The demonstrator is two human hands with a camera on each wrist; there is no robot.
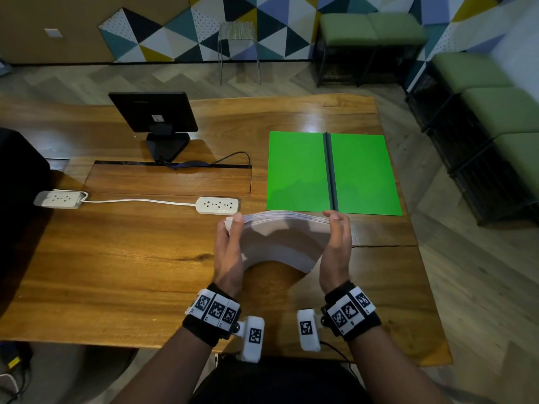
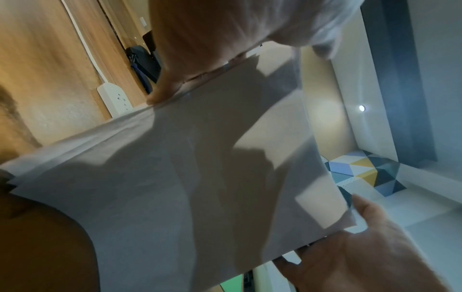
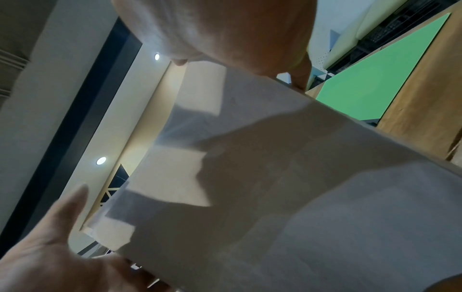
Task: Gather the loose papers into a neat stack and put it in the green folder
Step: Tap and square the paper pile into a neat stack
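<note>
The left hand (image 1: 229,249) and right hand (image 1: 335,249) each grip a side edge of the papers (image 1: 280,243). They hold the bowed sheaf lifted off the table (image 1: 116,258), probably to square its uneven edges. Palms face inward, wrists level. The green folder (image 1: 297,170) lies open and flat at one o'clock, ready to receive them.

Nothing legible is picked up here. A small sticker (image 1: 157,118) is spotted on the monitor (image 1: 134,112) back, its print too fine to read; only black-and-white square codes (image 1: 217,309) are shown on the wristbands (image 1: 201,330).
</note>
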